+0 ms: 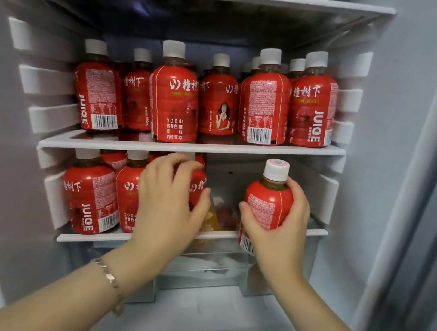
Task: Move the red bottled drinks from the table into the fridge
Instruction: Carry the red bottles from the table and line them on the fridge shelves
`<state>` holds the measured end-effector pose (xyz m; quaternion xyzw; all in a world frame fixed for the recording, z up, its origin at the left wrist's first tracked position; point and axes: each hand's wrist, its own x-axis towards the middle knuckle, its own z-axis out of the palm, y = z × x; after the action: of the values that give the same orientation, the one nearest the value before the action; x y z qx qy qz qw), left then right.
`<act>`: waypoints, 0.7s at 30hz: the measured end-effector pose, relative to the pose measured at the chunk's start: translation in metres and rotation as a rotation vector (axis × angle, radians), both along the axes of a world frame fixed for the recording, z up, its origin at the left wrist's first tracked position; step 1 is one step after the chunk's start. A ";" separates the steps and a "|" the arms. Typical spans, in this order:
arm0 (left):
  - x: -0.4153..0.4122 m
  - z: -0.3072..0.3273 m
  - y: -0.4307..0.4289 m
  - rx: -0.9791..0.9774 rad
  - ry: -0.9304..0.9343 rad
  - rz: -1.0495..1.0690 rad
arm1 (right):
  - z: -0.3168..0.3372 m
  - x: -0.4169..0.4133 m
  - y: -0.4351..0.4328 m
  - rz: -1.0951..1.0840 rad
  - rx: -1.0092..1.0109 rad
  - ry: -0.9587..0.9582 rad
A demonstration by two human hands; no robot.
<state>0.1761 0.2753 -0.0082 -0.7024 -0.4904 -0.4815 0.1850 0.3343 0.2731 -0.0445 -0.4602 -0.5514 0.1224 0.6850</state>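
At the lower shelf (91, 237) of the open fridge (388, 135), front row.

Step in hand: shelving two red juice bottles at once.

- My left grip (168, 203) is curled over the shoulder of one bottle (197, 187), thumb on its right side. It stands upright just beside the two bottles (89, 193) already at the left end of this shelf. I cannot tell whether its base is fully down, because my own hand hides it.
- My right grip (281, 232) is clamped round the second bottle (267, 199), fingers behind and thumb in front. The bottle is upright with its white cap on top, in front of the shelf edge and not yet set down.
- The upper shelf (214, 147) is packed with the same bottles (174, 101) across its width, so I judge there is no room left there.
- The lower shelf is filled on the left only. The right part is free, with fruit showing through the glass from the drawer below.
- The desk is out of view, so I can't count what remains.

Next move, as I judge it: let go with the left once that bottle stands firm. Then carry the right bottle inward over the rim and lower it close against its neighbour. It needs a level base, enough clearance under the upper shelf for the cap, and no knock to the row.
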 end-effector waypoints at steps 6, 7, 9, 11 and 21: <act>-0.013 -0.007 0.024 -0.090 0.164 0.299 | 0.008 -0.010 0.029 -0.004 -0.140 -0.163; -0.015 -0.007 0.026 -0.078 0.194 0.329 | 0.009 -0.011 0.035 -0.025 -0.177 -0.202; -0.018 -0.008 0.028 -0.038 0.262 0.362 | 0.012 -0.013 0.048 -0.137 -0.282 -0.333; -0.020 -0.008 0.029 0.005 0.330 0.382 | 0.020 -0.017 0.060 -0.241 -0.387 -0.442; -0.020 -0.013 0.037 0.082 0.391 0.456 | 0.021 -0.044 0.097 -0.110 -0.569 -0.251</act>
<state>0.1559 0.3120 -0.0213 -0.6455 -0.5709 -0.3026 0.4072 0.2903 0.3705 -0.0234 -0.6739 -0.5496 0.1767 0.4611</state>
